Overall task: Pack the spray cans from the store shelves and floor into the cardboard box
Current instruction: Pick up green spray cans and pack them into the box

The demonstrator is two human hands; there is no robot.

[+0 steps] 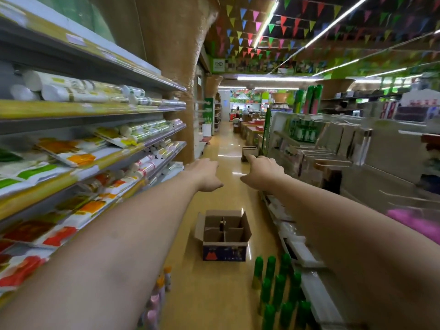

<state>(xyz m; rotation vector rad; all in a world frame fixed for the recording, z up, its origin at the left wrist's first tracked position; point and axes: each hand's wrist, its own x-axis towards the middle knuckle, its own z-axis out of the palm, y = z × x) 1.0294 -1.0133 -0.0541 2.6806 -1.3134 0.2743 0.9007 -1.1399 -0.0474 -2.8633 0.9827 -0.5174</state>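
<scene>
An open cardboard box (pixel 223 236) with inner dividers stands on the aisle floor, its cells looking empty. Several green-capped spray cans (pixel 277 288) stand grouped on the floor at the lower right, near the box. A few pink and orange cans (pixel 160 296) stand by the base of the left shelf. Both my arms stretch forward above the box. My left hand (pixel 204 173) and my right hand (pixel 261 172) hold nothing, fingers extended away from me, well above the floor.
Shelves (pixel 90 148) with packaged goods line the left side of the aisle. A low shelf unit (pixel 300 236) and racks run along the right. Another small box (pixel 248 152) sits farther down the aisle. The yellow floor (pixel 214 294) runs between.
</scene>
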